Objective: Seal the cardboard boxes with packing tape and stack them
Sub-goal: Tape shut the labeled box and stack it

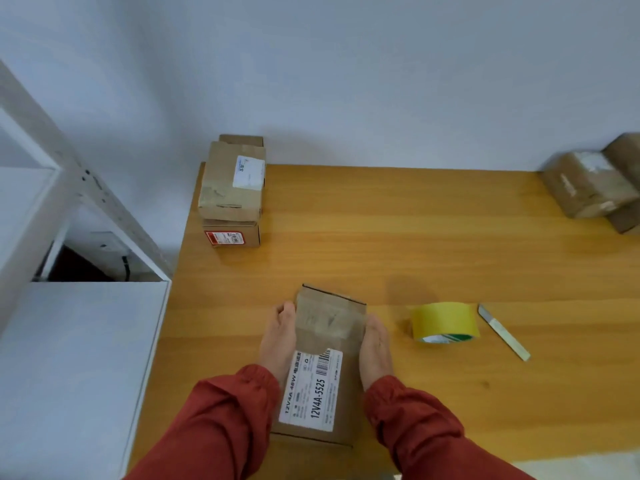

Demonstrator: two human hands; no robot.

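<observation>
A long cardboard box (329,327) with a white printed label and old tape on top lies on the wooden table (415,244) near its front edge. My left hand (277,341) lies flat against the box's left side and my right hand (375,344) against its right side, fingers stretched along the walls. A roll of yellow packing tape (445,322) stands on the table just right of my right hand. At the table's back left corner, two cardboard boxes (233,188) are stacked, the upper one bearing a white label.
A small utility knife (504,332) lies right of the tape roll. More brown boxes (588,185) sit at the table's back right edge. A white shelf unit (76,341) stands against the table's left side. A pale wall runs behind the table.
</observation>
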